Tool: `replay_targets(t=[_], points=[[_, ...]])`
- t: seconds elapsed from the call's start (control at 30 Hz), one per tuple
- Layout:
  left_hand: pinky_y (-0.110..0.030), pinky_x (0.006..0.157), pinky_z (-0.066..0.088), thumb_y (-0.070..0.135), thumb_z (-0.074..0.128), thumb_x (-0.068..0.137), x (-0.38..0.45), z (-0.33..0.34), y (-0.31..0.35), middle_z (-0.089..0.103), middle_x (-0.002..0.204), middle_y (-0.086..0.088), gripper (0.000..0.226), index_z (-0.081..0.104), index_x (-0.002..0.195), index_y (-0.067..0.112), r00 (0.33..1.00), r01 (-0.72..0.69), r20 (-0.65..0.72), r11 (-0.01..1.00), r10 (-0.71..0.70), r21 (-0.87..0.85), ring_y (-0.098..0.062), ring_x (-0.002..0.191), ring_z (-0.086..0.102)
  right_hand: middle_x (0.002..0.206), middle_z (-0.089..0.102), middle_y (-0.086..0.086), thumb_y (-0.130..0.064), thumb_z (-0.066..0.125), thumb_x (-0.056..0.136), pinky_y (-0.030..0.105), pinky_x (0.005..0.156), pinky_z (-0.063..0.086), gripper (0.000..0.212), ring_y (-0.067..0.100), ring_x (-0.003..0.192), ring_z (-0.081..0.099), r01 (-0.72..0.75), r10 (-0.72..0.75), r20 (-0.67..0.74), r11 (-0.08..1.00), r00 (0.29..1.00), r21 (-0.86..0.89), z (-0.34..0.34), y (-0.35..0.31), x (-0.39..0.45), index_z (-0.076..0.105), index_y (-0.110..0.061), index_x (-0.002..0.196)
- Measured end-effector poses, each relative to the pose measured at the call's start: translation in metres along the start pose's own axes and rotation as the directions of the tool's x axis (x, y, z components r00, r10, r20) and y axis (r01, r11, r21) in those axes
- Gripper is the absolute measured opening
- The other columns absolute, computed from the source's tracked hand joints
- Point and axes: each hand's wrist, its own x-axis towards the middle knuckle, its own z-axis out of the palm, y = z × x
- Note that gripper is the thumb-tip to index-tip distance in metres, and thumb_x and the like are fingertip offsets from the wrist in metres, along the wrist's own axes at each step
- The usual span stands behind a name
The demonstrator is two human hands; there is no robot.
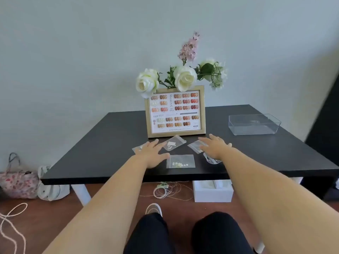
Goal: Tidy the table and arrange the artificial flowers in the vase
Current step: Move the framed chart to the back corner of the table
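Both hands flat and spread, gripping nothing: left hand [153, 153] beside the beaded bag [180, 161], right hand [214, 146] covering another bag's [195, 146] edge.

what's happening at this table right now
A person seated at a black table reaches out with both hands flat and open over small clear bags. The left hand rests by one bag, the right hand covers another. Nothing is picked up yet. Artificial flowers stand behind a framed nail chart; a clear box sits empty.
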Motion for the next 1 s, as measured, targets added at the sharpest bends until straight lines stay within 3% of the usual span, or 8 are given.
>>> replay_targets(t=[0.2, 0.4, 0.77, 0.9, 1.0], points=[[-0.073, 0.107, -0.009, 0.086, 0.012, 0.08, 0.006, 0.04, 0.014, -0.014, 0.165, 0.011, 0.078, -0.004, 0.15, 0.055, 0.997, 0.056, 0.046, 0.995, -0.06, 0.079, -0.028, 0.15, -0.015, 0.162, 0.011, -0.005, -0.057, 0.016, 0.098, 0.067, 0.109, 0.006, 0.05, 0.023, 0.147, 0.007, -0.001, -0.006, -0.04, 0.983, 0.999, -0.184, 0.03, 0.015, -0.002, 0.016, -0.052, 0.147], [-0.072, 0.108, -0.009, 0.086, 0.01, 0.08, 0.012, 0.041, 0.013, -0.013, 0.165, 0.01, 0.08, -0.004, 0.151, 0.053, 0.998, 0.051, 0.019, 0.995, -0.052, 0.081, -0.029, 0.15, -0.015, 0.162, 0.009, -0.006, -0.06, 0.012, 0.096, 0.066, 0.109, 0.004, 0.052, 0.022, 0.147, 0.005, -0.012, -0.002, -0.073, 0.982, 0.997, -0.189, 0.03, 0.021, 0.008, 0.016, -0.051, 0.147], [-0.065, 0.111, -0.012, 0.076, 0.004, 0.087, 0.027, 0.039, -0.014, -0.015, 0.165, 0.012, 0.071, 0.003, 0.153, 0.05, 0.985, -0.007, -0.169, 0.999, 0.016, 0.05, -0.024, 0.149, -0.021, 0.163, 0.001, -0.002, -0.058, 0.016, 0.098, 0.056, 0.11, -0.015, 0.052, 0.023, 0.147, -0.013, 0.04, -0.069, -0.288, 0.994, 0.955, -0.105, 0.027, 0.012, 0.028, 0.024, -0.047, 0.148], [-0.066, 0.112, -0.009, 0.072, 0.008, 0.091, 0.042, 0.028, -0.037, -0.009, 0.165, 0.012, 0.066, 0.006, 0.153, 0.05, 0.993, 0.035, -0.119, 0.995, -0.025, 0.088, -0.023, 0.15, -0.015, 0.163, 0.01, 0.0, -0.044, 0.029, 0.101, 0.058, 0.112, -0.007, 0.046, 0.026, 0.148, -0.002, 0.056, -0.089, -0.343, 0.993, 0.935, -0.104, 0.016, -0.002, 0.054, 0.03, -0.04, 0.147], [-0.063, 0.115, -0.007, 0.074, 0.006, 0.087, 0.044, 0.03, -0.043, -0.004, 0.166, 0.013, 0.069, 0.006, 0.153, 0.051, 0.996, 0.0, -0.089, 0.997, 0.007, 0.083, -0.02, 0.151, -0.009, 0.161, 0.019, 0.001, -0.044, 0.032, 0.101, 0.057, 0.115, 0.008, 0.046, 0.026, 0.147, 0.01, 0.044, -0.066, -0.281, 0.995, 0.958, -0.086, 0.027, -0.003, 0.061, 0.034, -0.036, 0.146]])
